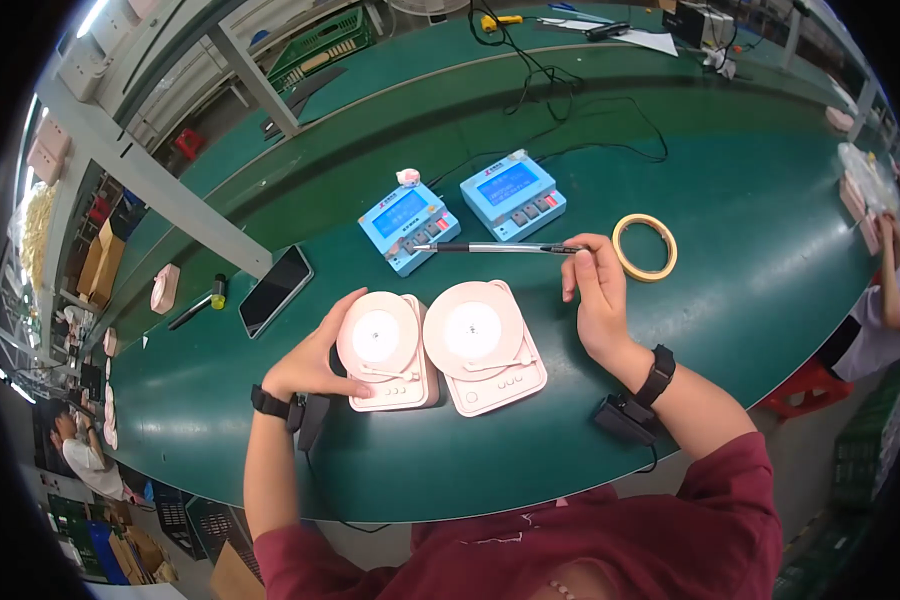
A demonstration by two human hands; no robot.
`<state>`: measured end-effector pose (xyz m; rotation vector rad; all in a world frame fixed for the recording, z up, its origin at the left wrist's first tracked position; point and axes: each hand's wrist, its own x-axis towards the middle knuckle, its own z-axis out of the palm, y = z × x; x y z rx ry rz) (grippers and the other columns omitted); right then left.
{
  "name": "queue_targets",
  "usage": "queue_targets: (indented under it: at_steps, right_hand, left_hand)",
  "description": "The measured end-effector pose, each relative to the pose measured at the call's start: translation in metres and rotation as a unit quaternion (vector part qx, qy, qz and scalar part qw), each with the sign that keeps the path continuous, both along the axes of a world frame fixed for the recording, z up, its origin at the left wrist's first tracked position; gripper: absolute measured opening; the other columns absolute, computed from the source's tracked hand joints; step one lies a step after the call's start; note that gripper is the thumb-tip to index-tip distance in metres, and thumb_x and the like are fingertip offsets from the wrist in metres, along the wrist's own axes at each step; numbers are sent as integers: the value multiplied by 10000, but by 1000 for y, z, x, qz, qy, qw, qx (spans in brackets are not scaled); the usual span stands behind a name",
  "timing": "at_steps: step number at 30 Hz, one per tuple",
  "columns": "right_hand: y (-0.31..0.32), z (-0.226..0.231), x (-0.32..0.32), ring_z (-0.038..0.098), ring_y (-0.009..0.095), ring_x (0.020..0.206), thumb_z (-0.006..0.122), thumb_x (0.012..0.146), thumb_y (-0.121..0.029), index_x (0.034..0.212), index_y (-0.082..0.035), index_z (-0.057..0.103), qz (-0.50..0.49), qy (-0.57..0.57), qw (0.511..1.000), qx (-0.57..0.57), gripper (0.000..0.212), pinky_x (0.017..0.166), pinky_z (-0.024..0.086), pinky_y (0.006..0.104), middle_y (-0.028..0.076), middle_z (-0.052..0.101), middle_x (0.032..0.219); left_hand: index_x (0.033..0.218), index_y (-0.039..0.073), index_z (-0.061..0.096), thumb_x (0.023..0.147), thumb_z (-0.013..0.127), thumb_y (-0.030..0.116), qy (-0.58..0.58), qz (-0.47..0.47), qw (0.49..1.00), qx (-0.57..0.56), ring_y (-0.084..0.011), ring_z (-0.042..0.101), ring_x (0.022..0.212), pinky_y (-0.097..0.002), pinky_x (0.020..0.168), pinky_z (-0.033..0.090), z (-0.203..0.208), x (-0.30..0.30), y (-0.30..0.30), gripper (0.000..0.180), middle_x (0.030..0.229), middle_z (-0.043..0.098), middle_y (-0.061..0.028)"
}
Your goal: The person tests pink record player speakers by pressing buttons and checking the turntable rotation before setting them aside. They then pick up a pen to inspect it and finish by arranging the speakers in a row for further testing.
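Two pale pink mini record players stand side by side on the green table, each with a round disc and a small tone arm on top. My left hand (310, 362) grips the left record player (380, 335), fingers along its far left side and thumb at its front corner. The right record player (473, 330) is beside it, touched by neither hand. Above and to the right, my right hand (600, 300) pinches a black pen (490, 247) near one end. The pen points left, across the front of two light blue boxes with screens and buttons.
Behind the record players are the left blue box (407, 225) and right blue box (513, 195), with black cables running back. A roll of yellow tape (672, 245) lies right, a phone (276, 290) left. A metal post (185, 200) rises at left. Other people sit at both ends.
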<state>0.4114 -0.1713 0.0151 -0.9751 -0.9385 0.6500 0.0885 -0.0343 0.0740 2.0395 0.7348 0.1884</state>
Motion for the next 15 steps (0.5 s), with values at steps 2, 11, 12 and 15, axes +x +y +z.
queue_targets:
  at_steps: [2,11,12,15]
  right_hand:
    - [1,0,1,400,58,629,405,1011,-222,1090,-41,481,-8,2,1000,-4,212,571,349,194,-4,437,693]
    - [-2,1,-1,405,61,628,403,1012,-234,1101,-41,476,-8,-7,1000,-4,225,578,350,193,-3,439,690]
    - [-3,1,-2,406,62,627,403,1012,-235,1104,-40,474,-5,-10,1000,-4,227,579,351,193,-3,439,690]
    - [-7,3,-4,405,63,626,402,1012,-234,1108,-39,471,4,-17,1000,-8,229,581,350,193,-4,438,690]
  left_hand:
    - [1438,36,262,486,896,227,-30,10,999,-41,-234,352,1321,-351,1096,256,-10,-1,-1,1159,1400,397,-115]
    - [1437,43,269,452,891,179,-127,64,980,-140,-224,349,1323,-349,1109,227,-28,-5,-2,1173,1384,408,-99]
    - [1437,42,269,452,889,177,-129,67,979,-141,-224,350,1322,-351,1109,227,-28,-5,-3,1171,1384,408,-99]
    - [1437,41,268,452,887,178,-129,76,978,-143,-228,353,1321,-352,1109,229,-28,-4,-4,1172,1384,406,-101]
